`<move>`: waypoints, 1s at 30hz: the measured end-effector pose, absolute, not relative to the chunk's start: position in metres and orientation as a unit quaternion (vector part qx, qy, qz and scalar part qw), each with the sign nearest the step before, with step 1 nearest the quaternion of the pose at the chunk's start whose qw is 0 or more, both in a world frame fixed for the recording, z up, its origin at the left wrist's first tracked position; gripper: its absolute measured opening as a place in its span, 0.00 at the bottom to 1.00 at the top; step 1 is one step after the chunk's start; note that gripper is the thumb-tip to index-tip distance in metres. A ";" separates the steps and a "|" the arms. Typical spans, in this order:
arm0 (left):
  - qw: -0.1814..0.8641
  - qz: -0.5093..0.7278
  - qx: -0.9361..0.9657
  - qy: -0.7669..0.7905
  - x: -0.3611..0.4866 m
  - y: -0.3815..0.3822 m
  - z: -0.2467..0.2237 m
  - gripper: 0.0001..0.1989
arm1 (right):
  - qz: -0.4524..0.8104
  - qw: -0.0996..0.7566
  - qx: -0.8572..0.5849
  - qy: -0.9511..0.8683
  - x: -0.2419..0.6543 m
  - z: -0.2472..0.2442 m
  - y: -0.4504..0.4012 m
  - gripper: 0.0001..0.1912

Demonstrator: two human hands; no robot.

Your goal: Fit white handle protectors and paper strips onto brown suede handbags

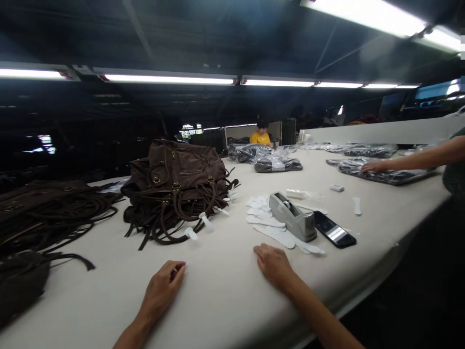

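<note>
My left hand (162, 291) rests on the cream table top (218, 300) with its fingers curled, and nothing held shows clearly. My right hand (274, 264) lies flat on the table, its fingertips just short of a spread of white serrated paper strips (272, 232). Beyond those strips stand a grey tape dispenser (292, 217) and a black smartphone (334, 229). To the left, a dark brown fringed leather handbag (178, 179) sits on the table with white plastic tags (191, 233) on its fringe.
More brown fringed bags (36, 208) are heaped at the left. Bags sealed in clear plastic (278, 165) lie further along the table, and a co-worker's arm (410, 159) reaches over one at the right. Another person (260, 134) in yellow sits at the far end.
</note>
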State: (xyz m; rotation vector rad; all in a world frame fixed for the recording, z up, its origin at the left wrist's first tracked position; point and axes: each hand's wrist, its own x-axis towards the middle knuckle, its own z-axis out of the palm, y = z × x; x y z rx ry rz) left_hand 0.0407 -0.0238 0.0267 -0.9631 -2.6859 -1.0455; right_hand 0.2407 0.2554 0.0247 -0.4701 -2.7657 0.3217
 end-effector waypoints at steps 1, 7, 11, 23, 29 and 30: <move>0.058 -0.322 -0.312 -0.892 0.042 -0.020 0.027 0.15 | 0.126 0.154 -0.130 -0.971 0.244 0.024 0.255 0.13; 0.082 -0.255 -0.276 -0.923 0.052 -0.001 0.027 0.12 | 0.169 0.130 -0.060 -0.975 0.255 0.016 0.259 0.17; 0.085 -0.249 -0.274 -0.925 0.066 -0.007 0.027 0.11 | 0.172 0.129 -0.044 -0.976 0.254 0.002 0.264 0.19; 0.068 -0.287 -0.269 -0.917 0.055 -0.007 0.020 0.10 | 0.190 0.202 0.068 -0.958 0.163 0.071 0.224 0.20; 0.058 -0.312 -0.247 -0.915 0.041 -0.019 0.018 0.10 | 0.076 0.082 -0.005 -0.994 -0.006 0.116 0.176 0.23; 0.058 -0.312 -0.244 -0.916 0.042 -0.021 0.018 0.10 | 0.071 0.061 -0.017 -0.995 -0.024 0.116 0.169 0.21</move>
